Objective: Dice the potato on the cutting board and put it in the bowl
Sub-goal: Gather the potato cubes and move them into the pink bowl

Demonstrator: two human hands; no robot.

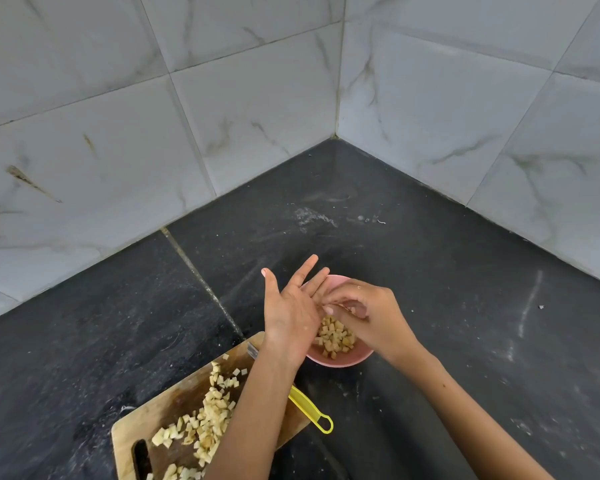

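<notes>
Bowl (340,358): pink, round, smooth and shallow; on the tabletop just past the board's far corner, partly hidden under both hands.
Potato in bowl (335,337): pale yellow cubes, small and rough-cut, heaped inside the pink rim.
Potato on board (205,417): more diced pieces, uneven in size, strewn in a band from the board's near edge toward 1 o'clock; partly covered by the left forearm.
Cutting board (174,396): wooden, rectangular with rounded corners, scored and stained, dark slot handle at its near end; lying at 7 o'clock from the bowl.
Left hand (291,306): over the bowl's 9 o'clock rim, fingers (307,268) straight and spread wide, pointing to 1 o'clock, holding nothing visible.
Right hand (364,313): over the bowl from 3 o'clock, fingers curled, tips touching the left hand's fingers; whether any potato is pinched, cannot tell.
Knife (309,407): yellow plastic handle with a loop end, sticking out past the board's right edge at 6 o'clock from the bowl; grey blade tip showing at the board's far corner, middle hidden by the left forearm.
Tabletop (430,271): dark stone, matte, dusted with pale smears and specks, one seam running to 11 o'clock.
Walls (222,98): glossy white marble-look tiles with grey veins, meeting in a corner at 12 o'clock.
</notes>
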